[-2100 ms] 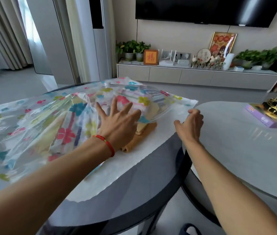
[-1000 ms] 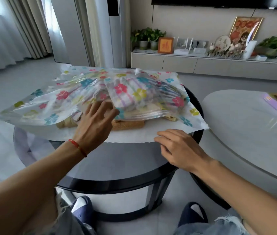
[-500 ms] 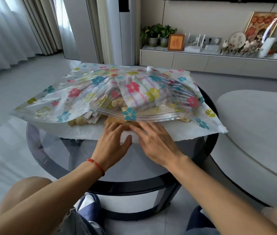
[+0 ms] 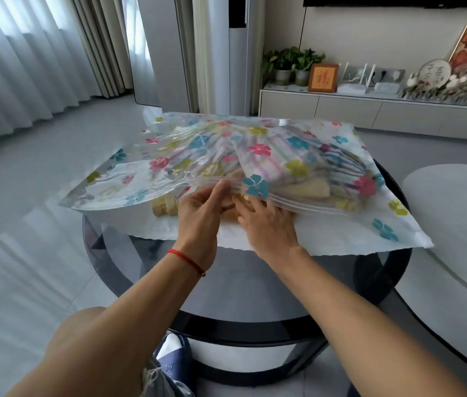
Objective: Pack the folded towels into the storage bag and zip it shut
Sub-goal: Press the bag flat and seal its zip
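Observation:
A clear storage bag [image 4: 258, 156] printed with coloured flowers lies across the round dark glass table [image 4: 243, 319]. Folded towels [image 4: 306, 170], striped and cream, bulge inside it. A tan towel edge [image 4: 163, 207] pokes out of the bag's mouth near me. My left hand [image 4: 200, 213] pinches the upper lip of the mouth at the zip strip [image 4: 298, 203], lifting it a little. My right hand [image 4: 266, 222] is flat with its fingers reaching into the opening under that lip, against the towels. The fingertips are hidden by the plastic.
A white oval table [image 4: 455, 224] stands close on the right. Behind are a low cabinet [image 4: 369, 110] with plants, frames and ornaments, a tall standing unit and curtains. My knee and slippered foot show under the table's near edge.
Both hands have come together at the bag's mouth. The left hand now pinches the upper lip and lifts it. The right hand's fingers have slid further in under the plastic.

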{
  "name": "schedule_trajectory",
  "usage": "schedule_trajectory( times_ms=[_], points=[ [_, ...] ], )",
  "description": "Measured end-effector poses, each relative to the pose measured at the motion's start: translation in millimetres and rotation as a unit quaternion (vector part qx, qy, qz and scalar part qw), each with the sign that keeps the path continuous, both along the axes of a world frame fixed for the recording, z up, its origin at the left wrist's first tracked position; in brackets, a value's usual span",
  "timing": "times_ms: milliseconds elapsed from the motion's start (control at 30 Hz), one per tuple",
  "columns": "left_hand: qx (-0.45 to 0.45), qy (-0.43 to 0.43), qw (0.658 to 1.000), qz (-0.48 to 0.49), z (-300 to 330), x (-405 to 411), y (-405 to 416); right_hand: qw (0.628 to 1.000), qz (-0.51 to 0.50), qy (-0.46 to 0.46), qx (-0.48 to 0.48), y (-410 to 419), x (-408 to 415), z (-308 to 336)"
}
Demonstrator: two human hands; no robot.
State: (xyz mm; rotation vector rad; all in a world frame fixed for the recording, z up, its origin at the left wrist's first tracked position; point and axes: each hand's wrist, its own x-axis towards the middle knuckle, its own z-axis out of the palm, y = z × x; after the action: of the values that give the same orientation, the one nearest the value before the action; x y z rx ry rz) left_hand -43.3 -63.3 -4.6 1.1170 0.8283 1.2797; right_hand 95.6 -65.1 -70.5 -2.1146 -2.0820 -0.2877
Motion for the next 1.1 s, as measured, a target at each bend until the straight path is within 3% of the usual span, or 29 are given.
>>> schedule_trajectory(
  times_ms=[200, 300, 533, 667, 767, 933, 1033, 1100],
  points=[
    [0.025, -0.024, 0.998, -0.060, 12.9, -7.1, -9.7, 0.996, -0.045, 0.051, -0.055, 41.2, 24.9, 0.4],
    [0.012, -0.006, 0.998, -0.067, 8.5, -8.7, -5.6, 0.987, -0.062, 0.134, -0.069, 48.5, 20.2, 1.5],
    [-0.019, -0.025, 0.997, -0.066, -3.6, -11.7, 5.4, 0.993, 0.066, 0.096, 0.022, -16.7, 23.8, 5.2],
    [-0.026, 0.006, 1.000, -0.004, -12.0, 3.1, 14.8, 0.988, -0.012, 0.093, -0.122, -63.9, 63.4, -5.2],
    [-0.011, 0.121, 0.992, 0.022, -24.4, 16.9, 10.9, 0.977, -0.001, 0.129, -0.170, -72.6, 75.0, -3.6],
    [0.094, 0.316, 0.944, -0.022, -43.5, 22.3, -14.3, 0.977, 0.017, 0.133, -0.165, -84.2, 79.4, -3.4],
    [0.218, 0.504, 0.834, -0.051, -51.5, 20.6, -32.1, 0.977, 0.056, 0.145, -0.147, -100.3, 85.7, -5.5],
    [0.268, 0.577, 0.771, -0.045, -54.3, 20.2, -44.3, 0.973, 0.078, 0.152, -0.153, -110.0, 86.9, -4.8]
  ],
)
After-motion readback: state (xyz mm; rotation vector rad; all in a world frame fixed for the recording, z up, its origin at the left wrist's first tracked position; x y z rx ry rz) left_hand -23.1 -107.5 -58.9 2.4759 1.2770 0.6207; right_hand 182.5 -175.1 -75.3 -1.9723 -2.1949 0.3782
